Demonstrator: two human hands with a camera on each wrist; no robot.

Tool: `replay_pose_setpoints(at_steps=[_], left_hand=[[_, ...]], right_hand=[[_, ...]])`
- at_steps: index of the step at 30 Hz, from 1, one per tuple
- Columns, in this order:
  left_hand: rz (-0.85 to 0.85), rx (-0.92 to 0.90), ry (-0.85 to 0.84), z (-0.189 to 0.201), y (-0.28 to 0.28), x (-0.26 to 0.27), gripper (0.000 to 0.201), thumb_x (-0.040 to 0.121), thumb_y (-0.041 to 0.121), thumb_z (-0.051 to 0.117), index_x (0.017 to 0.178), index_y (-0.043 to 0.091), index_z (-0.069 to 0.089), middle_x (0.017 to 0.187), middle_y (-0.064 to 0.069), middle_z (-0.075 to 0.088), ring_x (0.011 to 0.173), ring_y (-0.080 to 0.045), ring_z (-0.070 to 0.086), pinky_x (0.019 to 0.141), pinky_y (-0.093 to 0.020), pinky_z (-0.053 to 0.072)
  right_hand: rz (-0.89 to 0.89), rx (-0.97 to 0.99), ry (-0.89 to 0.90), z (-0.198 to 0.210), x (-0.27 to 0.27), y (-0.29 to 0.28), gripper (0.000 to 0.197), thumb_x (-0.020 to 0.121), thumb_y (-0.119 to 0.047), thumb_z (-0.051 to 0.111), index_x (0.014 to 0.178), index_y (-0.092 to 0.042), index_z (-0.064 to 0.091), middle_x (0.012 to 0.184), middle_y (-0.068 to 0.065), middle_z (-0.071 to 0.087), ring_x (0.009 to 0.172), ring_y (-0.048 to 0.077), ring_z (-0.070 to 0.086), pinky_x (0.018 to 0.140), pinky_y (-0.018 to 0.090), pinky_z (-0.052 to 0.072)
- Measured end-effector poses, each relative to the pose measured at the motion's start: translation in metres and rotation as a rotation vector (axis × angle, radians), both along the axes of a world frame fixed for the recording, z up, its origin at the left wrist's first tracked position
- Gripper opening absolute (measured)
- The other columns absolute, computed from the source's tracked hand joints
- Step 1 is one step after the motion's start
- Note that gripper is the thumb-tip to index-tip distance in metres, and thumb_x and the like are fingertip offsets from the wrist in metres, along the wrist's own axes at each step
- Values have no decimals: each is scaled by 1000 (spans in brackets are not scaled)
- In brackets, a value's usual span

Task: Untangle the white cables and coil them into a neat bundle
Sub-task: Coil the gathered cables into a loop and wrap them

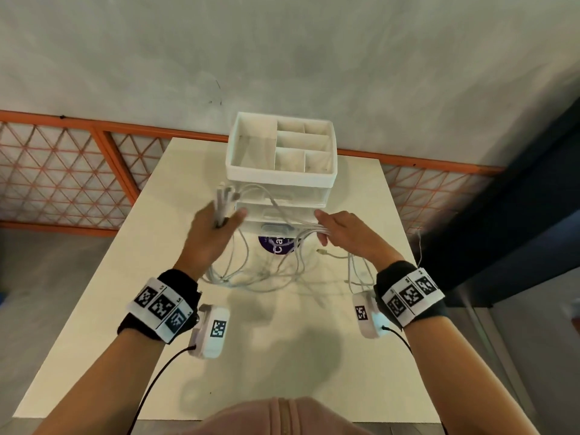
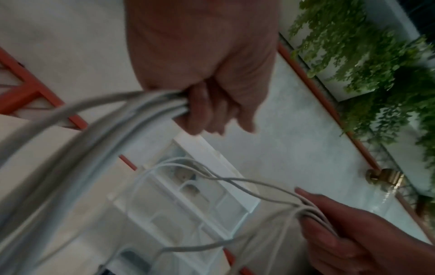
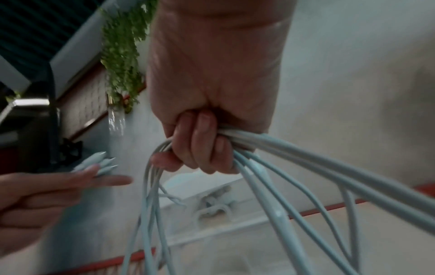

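Several white cables hang in loose loops between both hands above the white table. My left hand grips a bunch of cable ends, whose plugs stick up past the fingers. In the left wrist view the left hand has its fingers curled round the thick white cables. My right hand grips another bunch of strands. The right wrist view shows the right hand clenched round the cables, which fan downward. One loose plug end dangles below the right hand.
A white drawer organiser with open compartments stands at the table's far end, just beyond the hands. A purple round label lies beneath the cables. An orange lattice railing runs behind the table, with green plants beyond.
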State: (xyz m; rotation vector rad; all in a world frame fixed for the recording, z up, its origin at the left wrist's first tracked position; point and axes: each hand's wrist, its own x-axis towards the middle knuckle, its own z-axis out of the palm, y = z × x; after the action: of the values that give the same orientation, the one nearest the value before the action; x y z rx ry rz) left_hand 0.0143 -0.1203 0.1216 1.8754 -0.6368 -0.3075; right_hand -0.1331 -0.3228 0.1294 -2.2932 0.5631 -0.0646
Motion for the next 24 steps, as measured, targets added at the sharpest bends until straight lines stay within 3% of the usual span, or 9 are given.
replay_pose_setpoints(at_steps=[1, 2, 3, 6, 8, 11, 16, 21, 24], left_hand=[[-164, 10, 43, 7, -3, -11, 47, 87, 26, 65, 130, 11, 53, 103, 3, 48, 49, -20, 58, 69, -29, 51], [-315, 15, 115, 9, -7, -19, 49, 84, 22, 68, 130, 10, 53, 50, 16, 37, 39, -13, 51, 52, -21, 46], [-431, 14, 172, 10, -11, -26, 47, 83, 14, 69, 127, 9, 53, 41, 15, 39, 36, -4, 46, 49, -10, 32], [-520, 90, 68, -3, -21, -33, 14, 88, 10, 65, 102, 13, 66, 51, 25, 59, 49, 10, 53, 59, -6, 37], [-480, 116, -13, -8, -21, -27, 10, 91, 24, 60, 84, 26, 67, 58, 28, 63, 56, 11, 55, 65, -18, 38], [-416, 105, -63, 7, -21, -23, 22, 92, 29, 56, 70, 27, 58, 46, 25, 56, 47, 9, 50, 55, -13, 34], [-287, 101, -202, 27, -19, -10, 46, 92, 30, 58, 52, 25, 36, 36, 6, 37, 38, 1, 41, 47, -17, 29], [-371, 189, -73, 11, -10, 0, 19, 82, 28, 72, 79, 13, 61, 52, 12, 54, 52, -2, 48, 54, -15, 33], [-400, 86, 71, 4, -7, -5, 21, 80, 26, 74, 93, 22, 59, 38, 15, 40, 38, -4, 32, 43, -10, 27]], right_hand=[[31, 54, -7, 3, 2, 8, 62, 100, -49, 31, 58, -12, 57, 48, -7, 42, 46, 10, 38, 55, 17, 34], [58, 107, -17, 8, 5, 16, 61, 100, -49, 31, 60, -11, 57, 45, -9, 42, 44, 5, 36, 53, 13, 33], [79, 160, -27, 13, 8, 23, 61, 100, -49, 31, 63, -8, 59, 43, -11, 42, 42, 3, 35, 51, 10, 32], [102, 261, -32, 28, 11, 32, 65, 101, -47, 29, 74, 3, 61, 38, -11, 41, 37, 2, 34, 50, 11, 31], [130, 270, -50, 31, 5, 28, 62, 99, -48, 35, 77, 2, 64, 39, -9, 39, 38, 5, 35, 52, 18, 32], [124, 269, -46, 15, -8, 11, 36, 86, -36, 66, 62, -11, 57, 49, -1, 42, 45, 10, 38, 51, 20, 35], [-62, 247, 61, -41, -26, -10, 48, 78, -32, 77, 57, -11, 38, 52, -1, 32, 45, 7, 31, 53, 18, 32], [-259, -58, 126, -62, -36, -38, 46, 77, -38, 76, 55, -18, 41, 52, -4, 46, 52, 11, 46, 52, 23, 34], [-190, -64, 293, -66, -46, -50, 35, 67, -25, 85, 81, -18, 55, 74, -2, 61, 75, 18, 56, 58, 16, 38]])
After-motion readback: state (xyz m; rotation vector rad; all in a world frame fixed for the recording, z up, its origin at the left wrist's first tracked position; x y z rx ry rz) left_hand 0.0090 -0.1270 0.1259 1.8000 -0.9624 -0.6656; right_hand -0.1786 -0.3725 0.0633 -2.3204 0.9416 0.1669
